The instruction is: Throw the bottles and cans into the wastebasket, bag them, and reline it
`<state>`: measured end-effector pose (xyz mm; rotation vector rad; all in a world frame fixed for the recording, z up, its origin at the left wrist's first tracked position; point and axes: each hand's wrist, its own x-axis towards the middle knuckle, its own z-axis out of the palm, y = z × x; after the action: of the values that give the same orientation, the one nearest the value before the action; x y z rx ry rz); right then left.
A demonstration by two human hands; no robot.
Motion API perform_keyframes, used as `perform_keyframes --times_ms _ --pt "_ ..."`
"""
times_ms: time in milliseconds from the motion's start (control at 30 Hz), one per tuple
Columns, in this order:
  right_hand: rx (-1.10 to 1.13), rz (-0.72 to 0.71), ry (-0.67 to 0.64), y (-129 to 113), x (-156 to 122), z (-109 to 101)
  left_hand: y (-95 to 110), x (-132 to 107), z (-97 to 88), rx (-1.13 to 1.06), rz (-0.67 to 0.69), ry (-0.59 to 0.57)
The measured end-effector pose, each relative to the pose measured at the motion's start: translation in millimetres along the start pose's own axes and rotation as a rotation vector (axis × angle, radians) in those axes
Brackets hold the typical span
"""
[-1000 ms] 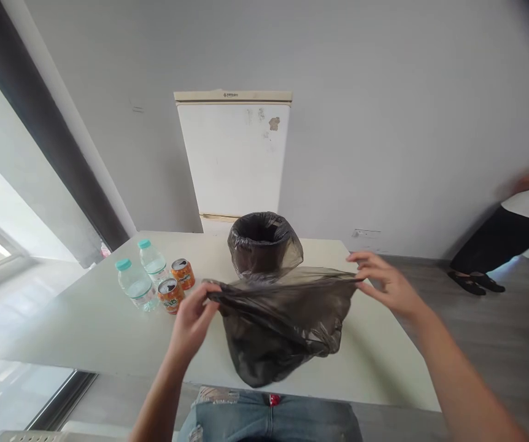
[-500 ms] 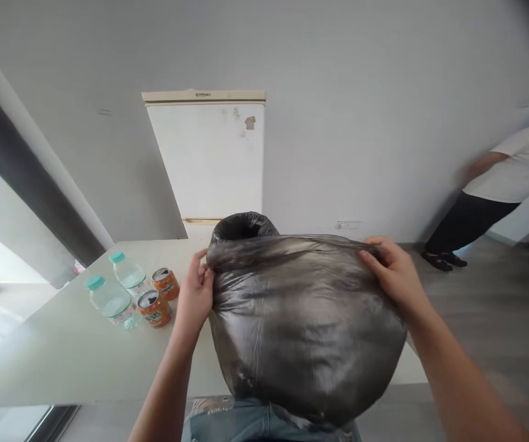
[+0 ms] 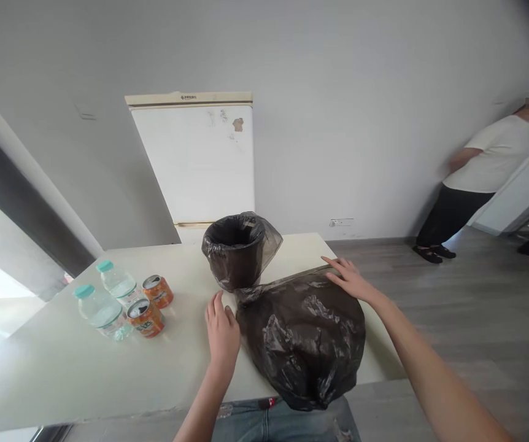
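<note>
Lowered onto table [image 3: 84, 362]: black bag [image 3: 305, 331], beside lined bin [image 3: 234, 248]. Left hand [image 3: 222, 328] open, flat at bag's left edge; right hand [image 3: 350, 279] open, flat on far-right edge.

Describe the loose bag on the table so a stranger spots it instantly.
On the white table, before the bag-lined bin, lies a dark bag overhanging the near edge. It alone lies loose and crumpled, between the left hand and right hand.
</note>
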<state>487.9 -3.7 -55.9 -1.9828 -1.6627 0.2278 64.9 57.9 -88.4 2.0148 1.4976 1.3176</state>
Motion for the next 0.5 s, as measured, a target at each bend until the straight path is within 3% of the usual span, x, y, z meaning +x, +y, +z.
perform_keyframes --times_ms 67,167,233,267,333,400,500 --pt "-0.085 0.026 0.042 -13.4 -7.4 -7.9 13.8 -19.9 -12.8 0.006 0.244 -0.143" --pt "-0.116 -0.081 0.143 -54.2 -40.3 -13.8 25.5 -58.3 -26.9 0.028 0.621 -0.596" --pt "-0.039 -0.232 -0.052 -85.3 -70.9 -6.8 22.4 -79.4 -30.0 0.107 0.724 -0.766" --pt "-0.037 -0.288 -0.186 -97.7 -86.0 0.5 18.0 -86.8 -29.9 0.154 0.741 -0.802" --pt "-0.047 -0.352 -0.32 -110.9 -111.3 20.4 6.6 -94.6 -28.5 0.239 0.754 -0.815" --pt "-0.063 -0.35 -0.374 -106.6 -125.9 43.3 -3.5 -95.3 -26.9 0.301 0.754 -0.798" --pt "-0.106 -0.31 -0.365 -81.1 -126.4 70.3 -8.5 -90.9 -26.7 0.321 0.767 -0.783"
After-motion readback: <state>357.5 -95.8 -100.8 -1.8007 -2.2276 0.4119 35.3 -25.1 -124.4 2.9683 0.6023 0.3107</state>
